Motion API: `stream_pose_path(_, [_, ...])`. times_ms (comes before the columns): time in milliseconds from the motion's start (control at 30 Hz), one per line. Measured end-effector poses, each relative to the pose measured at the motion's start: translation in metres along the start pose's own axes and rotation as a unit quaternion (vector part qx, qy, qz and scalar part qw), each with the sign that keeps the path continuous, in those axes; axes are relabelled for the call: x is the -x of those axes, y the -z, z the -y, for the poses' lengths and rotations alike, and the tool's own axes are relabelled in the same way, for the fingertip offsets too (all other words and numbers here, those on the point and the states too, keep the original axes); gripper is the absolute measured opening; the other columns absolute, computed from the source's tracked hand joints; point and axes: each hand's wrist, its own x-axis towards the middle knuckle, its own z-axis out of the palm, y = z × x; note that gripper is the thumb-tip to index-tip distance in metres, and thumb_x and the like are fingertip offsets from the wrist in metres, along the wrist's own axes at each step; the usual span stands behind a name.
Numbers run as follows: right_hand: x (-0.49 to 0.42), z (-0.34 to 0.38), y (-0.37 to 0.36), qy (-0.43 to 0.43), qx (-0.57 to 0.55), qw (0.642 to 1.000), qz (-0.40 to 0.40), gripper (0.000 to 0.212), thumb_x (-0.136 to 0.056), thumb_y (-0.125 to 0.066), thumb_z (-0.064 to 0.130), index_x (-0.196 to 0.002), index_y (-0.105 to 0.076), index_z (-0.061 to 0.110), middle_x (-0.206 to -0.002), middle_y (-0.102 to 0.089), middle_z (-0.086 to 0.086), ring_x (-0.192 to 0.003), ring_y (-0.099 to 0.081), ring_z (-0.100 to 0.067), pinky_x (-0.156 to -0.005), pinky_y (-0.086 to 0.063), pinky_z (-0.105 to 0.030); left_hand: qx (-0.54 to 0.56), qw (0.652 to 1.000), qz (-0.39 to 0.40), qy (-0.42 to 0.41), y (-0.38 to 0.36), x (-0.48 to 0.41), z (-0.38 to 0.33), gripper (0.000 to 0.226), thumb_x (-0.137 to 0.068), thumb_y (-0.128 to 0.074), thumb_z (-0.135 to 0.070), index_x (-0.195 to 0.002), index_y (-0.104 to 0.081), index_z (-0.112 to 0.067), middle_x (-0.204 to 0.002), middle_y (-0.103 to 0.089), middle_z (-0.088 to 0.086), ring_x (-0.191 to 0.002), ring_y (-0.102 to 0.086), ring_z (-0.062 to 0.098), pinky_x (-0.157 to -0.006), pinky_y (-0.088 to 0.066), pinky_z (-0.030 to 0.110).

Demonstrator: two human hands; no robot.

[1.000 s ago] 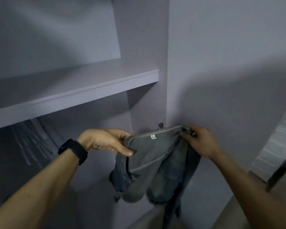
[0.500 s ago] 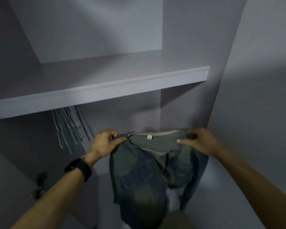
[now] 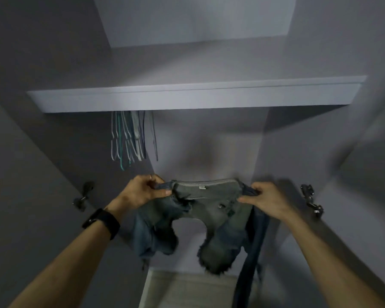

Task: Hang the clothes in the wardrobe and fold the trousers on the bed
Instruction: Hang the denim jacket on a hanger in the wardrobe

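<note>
Now my left hand (image 3: 142, 192) and right hand (image 3: 267, 200) pinch the shorts (image 3: 209, 197) by the waistband at the wardrobe (image 3: 187, 100); next I likely need a hanger (image 3: 129, 138).

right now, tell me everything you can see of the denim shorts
Faded blue-grey denim shorts, held before the wardrobe, below its shelf. The left hand and right hand each pinch one end of the waistband, stretched level, a small white label at its middle. Two short legs with frayed hems hang down; a darker strip dangles at the right.
</note>
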Motion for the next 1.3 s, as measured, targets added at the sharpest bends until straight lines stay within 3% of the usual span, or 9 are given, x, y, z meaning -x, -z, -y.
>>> stream_pose_path(100, [-0.013,-0.015,-0.031,0.01,0.046,0.998,0.031,0.063,-0.058,-0.089,0.061,-0.064,-0.058,0.007,-0.056,-0.051,0.006,-0.054,-0.045,-0.008,-0.053,-0.029,-0.026,-0.03,0.998,0.044,0.028,-0.006,0.022,0.008,0.014,-0.07,-0.091,-0.033,-0.073,-0.079,-0.027,-0.071,-0.071,-0.006,-0.069,-0.06,0.005,-0.077,-0.047,0.028])
stream_pose_path(233, [-0.027,-0.024,-0.042,0.053,-0.009,0.998,0.042,0.022,-0.075,-0.089,0.028,-0.065,-0.07,0.027,-0.057,-0.058,0.015,-0.062,-0.052,-0.011,-0.06,-0.04,-0.03,0.001,0.995,-0.063,0.083,0.007,0.052,0.028,0.01,-0.075,-0.089,-0.021,-0.074,-0.079,-0.02,-0.071,-0.072,-0.009,-0.07,-0.061,0.005,-0.074,-0.046,0.02])
stream_pose_path(367, [-0.027,-0.016,-0.061,0.077,0.161,0.982,0.069,0.022,-0.076,-0.083,0.036,-0.068,-0.068,0.022,-0.057,-0.061,0.009,-0.064,-0.059,-0.019,-0.063,-0.052,-0.036,-0.127,0.96,-0.196,0.152,0.001,0.08,0.043,0.024,-0.076,-0.084,-0.051,-0.083,-0.077,-0.029,-0.082,-0.072,-0.013,-0.081,-0.066,0.004,-0.069,-0.047,0.015])
stream_pose_path(500, [-0.003,0.037,-0.085,0.185,0.078,0.98,0.013,0.023,-0.076,-0.085,0.033,-0.073,-0.066,0.021,-0.063,-0.062,0.01,-0.059,-0.051,-0.008,-0.06,-0.046,-0.031,-0.085,0.955,-0.254,0.128,-0.025,0.088,0.024,0.024,-0.083,-0.079,-0.047,-0.084,-0.068,-0.026,-0.079,-0.068,-0.01,-0.079,-0.063,0.01,-0.061,-0.041,0.016])
stream_pose_path(667, [0.014,0.096,-0.106,0.27,0.07,0.947,0.159,0.026,-0.083,-0.08,0.021,-0.094,-0.072,0.042,-0.095,-0.068,0.013,-0.067,-0.058,0.0,-0.065,-0.044,-0.016,0.084,0.965,-0.216,0.121,-0.038,0.091,0.013,0.013,-0.081,-0.085,-0.033,-0.078,-0.073,-0.028,-0.078,-0.073,-0.013,-0.077,-0.067,0.003,-0.081,-0.054,0.023])
stream_pose_path(833, [0.008,0.117,-0.118,0.287,0.086,0.936,0.185,0.025,-0.084,-0.08,0.021,-0.108,-0.078,0.027,-0.095,-0.068,0.008,-0.071,-0.068,-0.015,-0.073,-0.057,-0.036,0.31,0.943,-0.093,0.071,-0.028,0.105,0.007,0.023,-0.09,-0.073,-0.009,-0.111,-0.074,-0.001,-0.102,-0.077,0.01,-0.09,-0.072,0.015,-0.082,-0.055,0.025])
stream_pose_path(933, [0.013,0.132,-0.121,0.272,0.068,0.938,0.204,0.026,-0.083,-0.082,0.015,-0.106,-0.078,0.026,-0.093,-0.069,0.003,-0.068,-0.07,-0.02,-0.073,-0.059,-0.04,0.277,0.958,-0.063,0.041,-0.023,0.115,0.003,0.021,-0.086,-0.079,-0.015,-0.106,-0.077,-0.009,-0.098,-0.078,0.007,-0.092,-0.073,0.016,-0.083,-0.055,0.023])
stream_pose_path(1067, [0.019,0.144,-0.124,0.266,0.069,0.935,0.224,0.022,-0.079,-0.085,0.019,-0.085,-0.075,0.037,-0.077,-0.072,0.002,-0.063,-0.067,-0.014,-0.07,-0.057,-0.036,0.128,0.978,-0.162,0.041,-0.021,0.114,0.004,0.022,-0.076,-0.086,-0.042,-0.088,-0.08,-0.024,-0.085,-0.077,0.001,-0.084,-0.072,0.017,-0.081,-0.055,0.028])
stream_pose_path(1300, [0.037,0.149,-0.136,0.227,0.014,0.958,0.176,0.022,-0.079,-0.087,0.026,-0.096,-0.075,0.034,-0.078,-0.074,0.003,-0.073,-0.073,-0.012,-0.071,-0.054,-0.017,-0.012,0.968,-0.249,0.0,-0.01,0.126,0.012,0.022,-0.084,-0.079,-0.045,-0.089,-0.073,-0.024,-0.09,-0.063,-0.009,-0.086,-0.063,0.011,-0.077,-0.052,0.028])
